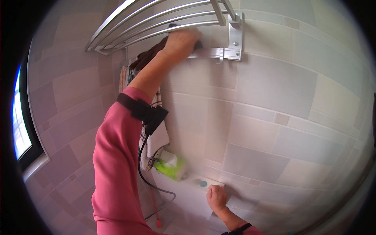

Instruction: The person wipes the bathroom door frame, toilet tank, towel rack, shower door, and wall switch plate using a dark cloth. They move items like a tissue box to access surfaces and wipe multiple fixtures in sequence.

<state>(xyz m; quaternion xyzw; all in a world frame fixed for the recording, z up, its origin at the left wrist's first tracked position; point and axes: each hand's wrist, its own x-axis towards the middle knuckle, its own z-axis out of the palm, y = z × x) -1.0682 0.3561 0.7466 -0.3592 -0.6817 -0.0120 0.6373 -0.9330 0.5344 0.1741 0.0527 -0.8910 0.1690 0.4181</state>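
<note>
Under a silver metal towel rack (166, 15) on a tiled wall, a person's left hand (182, 42) is gripping a dark brown cloth (150, 55). The fingers are appearing closed around it, though blur is softening the grip's details. The cloth is bunching at the hand and trailing down to its left, just below the rack's rails and beside its lower bar (211, 53).

The handling is looking partway done. The brown cloth is already sitting up at bar height, but the hand is not yet free of it, and the fabric is looking gathered rather than spread flat. Letting go and straightening are seeming to be what remains; how much of the cloth the bar itself is bearing, I cannot tell, because the hand and forearm are covering that part.

Other items are already hanging below the rack's left part, among them a white towel with dark checks (157, 137).

Well below the rack, the right hand (217, 197) is resting at the edge of a white toilet cistern (186, 196), fingers curling into a loose fist with nothing visible in it. A green tissue pack (171, 168) is lying nearby, below the rack too.
</note>
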